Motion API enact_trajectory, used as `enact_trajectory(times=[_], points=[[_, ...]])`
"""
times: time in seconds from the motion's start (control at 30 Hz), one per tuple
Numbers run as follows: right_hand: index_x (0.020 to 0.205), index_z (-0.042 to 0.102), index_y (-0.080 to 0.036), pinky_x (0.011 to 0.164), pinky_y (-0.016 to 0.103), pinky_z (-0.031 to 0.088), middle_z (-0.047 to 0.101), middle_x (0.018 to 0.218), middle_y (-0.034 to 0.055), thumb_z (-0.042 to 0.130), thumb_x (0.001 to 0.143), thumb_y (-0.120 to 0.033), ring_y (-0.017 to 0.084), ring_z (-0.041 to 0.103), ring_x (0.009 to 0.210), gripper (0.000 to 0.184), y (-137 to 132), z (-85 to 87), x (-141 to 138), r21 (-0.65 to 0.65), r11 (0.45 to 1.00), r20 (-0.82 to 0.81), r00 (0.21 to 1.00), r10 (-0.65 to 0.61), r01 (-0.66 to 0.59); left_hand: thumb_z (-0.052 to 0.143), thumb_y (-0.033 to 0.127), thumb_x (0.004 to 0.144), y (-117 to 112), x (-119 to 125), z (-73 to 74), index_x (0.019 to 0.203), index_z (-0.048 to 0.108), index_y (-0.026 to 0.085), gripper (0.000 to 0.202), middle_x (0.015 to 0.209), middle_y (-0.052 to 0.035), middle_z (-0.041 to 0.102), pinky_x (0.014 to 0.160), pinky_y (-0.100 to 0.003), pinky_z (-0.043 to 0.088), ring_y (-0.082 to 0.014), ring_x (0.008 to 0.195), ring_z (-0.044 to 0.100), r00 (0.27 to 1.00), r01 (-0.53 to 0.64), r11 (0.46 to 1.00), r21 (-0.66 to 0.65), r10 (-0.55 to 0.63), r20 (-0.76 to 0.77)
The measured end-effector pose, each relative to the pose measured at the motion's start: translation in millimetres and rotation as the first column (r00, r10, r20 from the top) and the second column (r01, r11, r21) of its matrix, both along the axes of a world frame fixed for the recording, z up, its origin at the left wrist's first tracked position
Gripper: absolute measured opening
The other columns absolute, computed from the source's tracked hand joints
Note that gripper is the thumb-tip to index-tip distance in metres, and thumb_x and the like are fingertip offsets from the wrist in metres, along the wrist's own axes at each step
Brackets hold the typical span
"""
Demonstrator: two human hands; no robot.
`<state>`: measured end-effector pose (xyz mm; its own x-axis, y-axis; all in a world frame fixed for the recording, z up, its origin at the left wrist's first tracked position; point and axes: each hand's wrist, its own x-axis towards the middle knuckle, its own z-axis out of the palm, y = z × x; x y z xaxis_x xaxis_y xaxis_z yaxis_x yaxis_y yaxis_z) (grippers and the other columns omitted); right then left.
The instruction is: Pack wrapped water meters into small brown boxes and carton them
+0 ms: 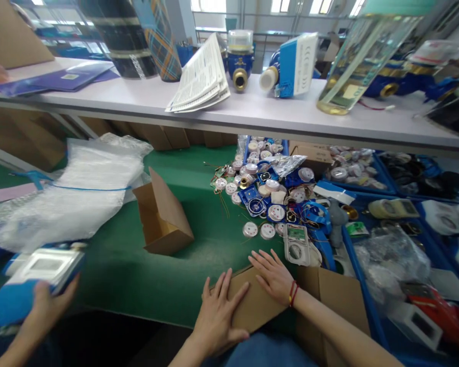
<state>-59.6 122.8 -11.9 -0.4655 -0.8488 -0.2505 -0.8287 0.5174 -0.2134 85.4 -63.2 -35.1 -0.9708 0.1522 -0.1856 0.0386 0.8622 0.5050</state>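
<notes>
A flattened brown cardboard box (258, 300) lies at the front edge of the green table, under both of my hands. My left hand (222, 316) rests on its left part with the fingers spread. Across its upper right part lies my right hand (271, 278), fingers stretched out, a red string bracelet on the wrist. Another brown cardboard piece (340, 300) sits beneath my right forearm. Left of my hands stands a small open carton (164, 219), its flap raised. At the far left, another person's hand (49, 306) holds a blue and white meter (42, 270).
Round meter parts, wires and blue housings form a pile (275, 199) behind my right hand. Blue bins (367, 285) of parts stand on the right. Bubble wrap bags (92, 188) lie on the left. A shelf (252, 114) with bottles, papers and meters crosses above the table.
</notes>
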Motion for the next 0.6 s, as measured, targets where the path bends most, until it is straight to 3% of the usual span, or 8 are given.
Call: enact_trajectory(times=[0.07, 0.1, 0.2, 0.27, 0.37, 0.47, 0.53, 0.6], points=[[0.138, 0.02, -0.026, 0.105, 0.052, 0.021, 0.029, 0.142, 0.0036, 0.034, 0.088, -0.028, 0.022, 0.027, 0.129, 0.052, -4.1, 0.0, -0.8, -0.011, 1.0, -0.021, 0.999, -0.028, 0.028, 0.075, 0.053, 0.038, 2.7, 5.8, 5.9, 0.135, 0.016, 0.042, 0.114, 0.146, -0.017, 0.007, 0.095, -0.063, 0.016, -0.0411, 0.126, 0.025, 0.999, 0.039, 0.999, -0.001, -0.039, 0.035], [0.138, 0.02, -0.025, 0.106, 0.051, 0.02, 0.029, 0.142, 0.0044, 0.033, 0.088, -0.027, 0.022, 0.027, 0.129, 0.052, -5.5, 1.1, -2.2, -0.026, 0.998, -0.047, 0.997, -0.06, 0.059, 0.077, 0.048, 0.036, 6.7, 8.5, 8.1, 0.135, 0.017, 0.042, 0.116, 0.146, -0.0181, 0.008, 0.093, -0.061, 0.019, -0.042, 0.125, 0.027, 0.998, 0.023, 1.0, -0.014, -0.022, 0.053], [0.138, 0.02, -0.021, 0.108, 0.047, 0.018, 0.026, 0.143, 0.0045, 0.032, 0.087, -0.023, 0.021, 0.02, 0.132, 0.053, 4.6, 13.3, -8.5, -0.099, 0.969, -0.175, 0.955, -0.24, 0.226, 0.076, 0.04, 0.041, 29.6, 14.3, 13.0, 0.134, 0.024, 0.04, 0.107, 0.144, -0.0191, 0.015, 0.089, -0.054, 0.027, -0.0412, 0.12, 0.033, 0.994, -0.088, 0.994, -0.062, 0.092, 0.063], [0.137, 0.022, -0.02, 0.108, 0.047, 0.017, 0.024, 0.144, 0.0044, 0.033, 0.086, -0.021, 0.022, 0.017, 0.133, 0.052, 31.5, 28.1, -8.9, -0.18, 0.91, -0.276, 0.868, -0.412, 0.375, 0.073, 0.039, 0.046, 50.9, 14.4, 16.1, 0.134, 0.027, 0.037, 0.1, 0.143, -0.0192, 0.018, 0.086, -0.052, 0.03, -0.0407, 0.119, 0.034, 0.984, -0.169, 0.982, -0.089, 0.174, 0.05], [0.135, 0.027, -0.019, 0.108, 0.049, 0.018, 0.026, 0.143, 0.0076, 0.035, 0.086, -0.024, 0.025, 0.018, 0.132, 0.051, 100.0, 45.7, 4.7, -0.314, 0.75, -0.363, 0.656, -0.662, 0.582, 0.071, 0.04, 0.051, 84.8, 5.8, 22.0, 0.136, 0.022, 0.035, 0.098, 0.144, -0.0185, 0.016, 0.082, -0.052, 0.034, -0.041, 0.116, 0.036, 0.974, -0.21, 0.972, -0.101, 0.217, 0.063], [0.133, 0.031, -0.015, 0.106, 0.051, 0.021, 0.028, 0.141, 0.0126, 0.037, 0.085, -0.033, 0.028, 0.02, 0.131, 0.052, 171.8, 42.1, 33.4, -0.366, 0.574, -0.323, 0.479, -0.816, 0.733, 0.068, 0.044, 0.059, 116.6, -9.8, 28.2, 0.138, 0.014, 0.034, 0.096, 0.146, -0.015, 0.012, 0.076, -0.05, 0.041, -0.0389, 0.112, 0.039, 0.978, -0.163, 0.985, -0.058, 0.169, 0.118], [0.133, 0.027, -0.011, 0.106, 0.05, 0.025, 0.03, 0.139, 0.0167, 0.037, 0.084, -0.042, 0.029, 0.024, 0.13, 0.059, 204.0, 30.2, 53.8, -0.332, 0.429, -0.174, 0.392, -0.903, 0.84, 0.063, 0.043, 0.068, 134.5, -17.3, 29.7, 0.139, 0.011, 0.031, 0.089, 0.147, -0.0116, 0.012, 0.074, -0.042, 0.046, -0.0336, 0.109, 0.042, 0.972, -0.172, 0.985, 0.006, 0.169, 0.16], [0.136, 0.019, -0.011, 0.105, 0.048, 0.027, 0.033, 0.137, 0.0175, 0.036, 0.083, -0.05, 0.027, 0.03, 0.128, 0.068, 220.0, 19.1, 68.9, -0.233, 0.276, 0.047, 0.294, -0.955, 0.933, 0.057, 0.036, 0.074, 146.2, -17.0, 26.3, 0.14, 0.009, 0.029, 0.082, 0.146, -0.0092, 0.012, 0.076, -0.035, 0.048, -0.0285, 0.112, 0.041, 0.962, -0.212, 0.972, 0.105, 0.189, 0.197]])
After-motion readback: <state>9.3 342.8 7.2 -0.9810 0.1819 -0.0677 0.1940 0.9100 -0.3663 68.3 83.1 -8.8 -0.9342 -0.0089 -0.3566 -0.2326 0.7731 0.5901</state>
